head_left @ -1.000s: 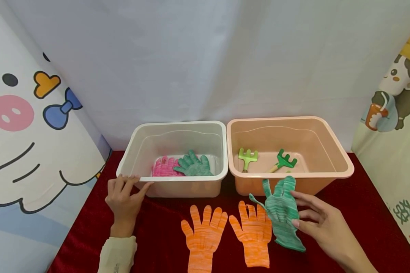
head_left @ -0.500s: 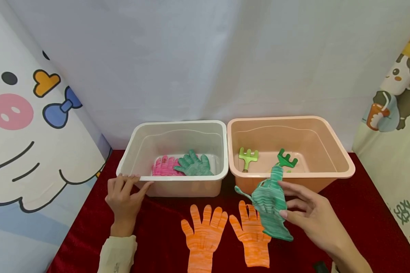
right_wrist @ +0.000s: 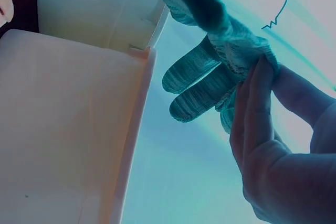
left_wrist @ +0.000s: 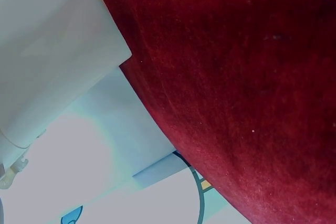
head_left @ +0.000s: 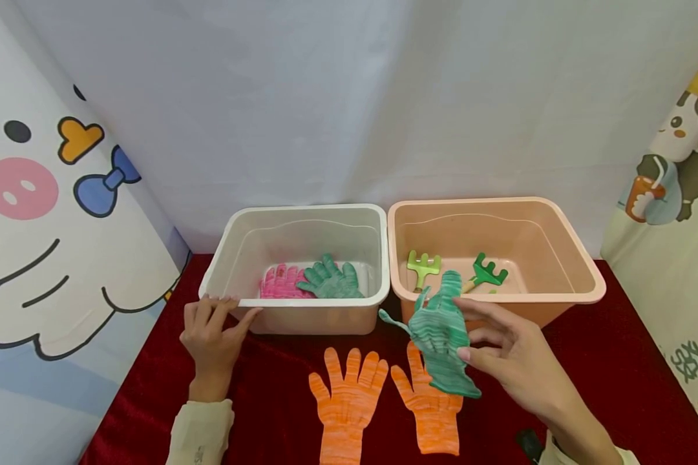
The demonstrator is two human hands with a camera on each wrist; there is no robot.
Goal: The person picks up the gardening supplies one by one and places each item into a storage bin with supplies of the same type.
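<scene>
My right hand [head_left: 512, 361] pinches a green knitted glove [head_left: 440, 339] at its side, between thumb and fingers. The glove hangs in front of the peach bin [head_left: 500, 219], overlapping the right orange glove [head_left: 436, 423] in the head view. Limp glove fingers [right_wrist: 197, 95] dangle in the right wrist view. My left hand [head_left: 212, 342] grips the front left rim of the white bin [head_left: 311, 318], fingers over the edge. Inside that bin lie a pink glove [head_left: 280, 283] and another green glove [head_left: 333, 281]. A second orange glove [head_left: 346, 407] lies flat on the cloth.
The peach bin holds a light green toy fork [head_left: 423, 265] and a dark green one [head_left: 490, 271]. Both bins stand side by side against a pale backdrop [head_left: 302, 129]. Dark red cloth [left_wrist: 236, 87] covers the table. Printed cartoon panels [head_left: 41, 258] flank it.
My right hand has moved left with the green glove, from near the peach bin's middle front toward its left side. The left hand stays on the white bin's rim.
</scene>
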